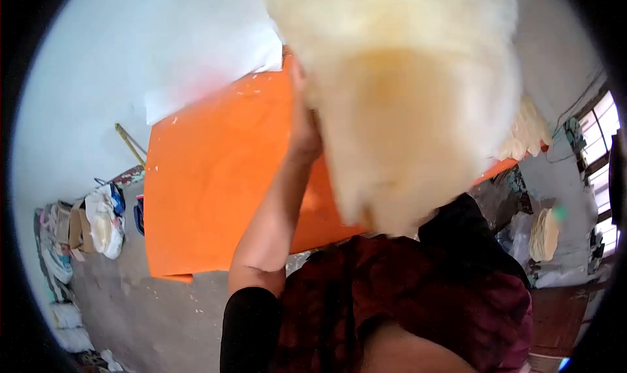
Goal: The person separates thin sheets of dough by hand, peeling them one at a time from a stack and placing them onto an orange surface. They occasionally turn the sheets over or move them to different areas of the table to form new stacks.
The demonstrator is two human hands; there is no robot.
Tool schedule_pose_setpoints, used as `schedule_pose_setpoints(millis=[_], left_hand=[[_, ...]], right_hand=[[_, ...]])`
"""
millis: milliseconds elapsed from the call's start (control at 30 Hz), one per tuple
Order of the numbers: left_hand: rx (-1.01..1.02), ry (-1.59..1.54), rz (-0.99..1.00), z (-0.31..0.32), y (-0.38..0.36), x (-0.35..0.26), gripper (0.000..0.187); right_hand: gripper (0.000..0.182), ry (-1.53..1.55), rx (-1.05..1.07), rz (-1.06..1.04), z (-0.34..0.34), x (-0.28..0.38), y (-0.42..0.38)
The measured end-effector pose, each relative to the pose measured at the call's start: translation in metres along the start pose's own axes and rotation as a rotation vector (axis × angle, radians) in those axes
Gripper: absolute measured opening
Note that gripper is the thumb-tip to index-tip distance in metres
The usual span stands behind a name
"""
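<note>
A large pale cream piece [408, 112], blurred and somewhat see-through at its edges, is raised close to my eyes and covers much of the upper right. It has a darker yellowish patch in its middle; its exact kind cannot be made out. My left hand [304, 112] is at its left edge, seemingly gripping it, with most fingers hidden or smeared. My right hand is hidden behind the piece; only the dark right sleeve [467, 226] shows. Below lies an orange table cover [222, 177], with small pale flakes scattered on it.
White sheeting [215, 60] lies at the far side of the orange cover. More pale pieces [526, 131] rest at its right end. A pale stack [543, 234] stands lower right, near a barred window [599, 170]. Bags [104, 223] and cardboard [80, 226] sit along the left wall.
</note>
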State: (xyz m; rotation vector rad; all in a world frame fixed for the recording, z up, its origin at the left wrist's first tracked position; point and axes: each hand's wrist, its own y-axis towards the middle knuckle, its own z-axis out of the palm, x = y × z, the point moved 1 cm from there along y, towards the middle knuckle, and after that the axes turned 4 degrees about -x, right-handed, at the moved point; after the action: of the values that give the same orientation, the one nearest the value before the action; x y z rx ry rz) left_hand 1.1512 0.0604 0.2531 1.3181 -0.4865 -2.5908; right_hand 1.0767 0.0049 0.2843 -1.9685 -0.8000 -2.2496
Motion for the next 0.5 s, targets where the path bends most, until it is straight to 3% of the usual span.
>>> schedule_pose_setpoints(millis=[167, 233, 333, 433, 500], left_hand=[[-0.474, -0.486, -0.296, -0.160, -0.098, 0.018, 0.057], [-0.602, -0.551, -0.335, -0.203, -0.165, 0.018, 0.058], [-0.663, -0.628, -0.375, -0.217, -0.250, 0.010, 0.060], [-0.630, -0.675, -0.389, -0.224, -0.302, 0.000, 0.059], [-0.725, -0.574, -0.448, -0.222, -0.315, -0.004, 0.057]], right_hand=[[0.052, -0.536, 0.284, -0.081, 0.031, -0.120, 0.012], [0.056, -0.838, 0.238, 0.033, 0.041, -0.146, -0.026], [0.066, -1.256, 0.249, 0.236, 0.028, -0.167, -0.080], [0.071, -1.319, 0.342, 0.161, 0.009, -0.186, -0.116], [0.071, -1.322, 0.386, 0.162, 0.012, -0.174, -0.123]])
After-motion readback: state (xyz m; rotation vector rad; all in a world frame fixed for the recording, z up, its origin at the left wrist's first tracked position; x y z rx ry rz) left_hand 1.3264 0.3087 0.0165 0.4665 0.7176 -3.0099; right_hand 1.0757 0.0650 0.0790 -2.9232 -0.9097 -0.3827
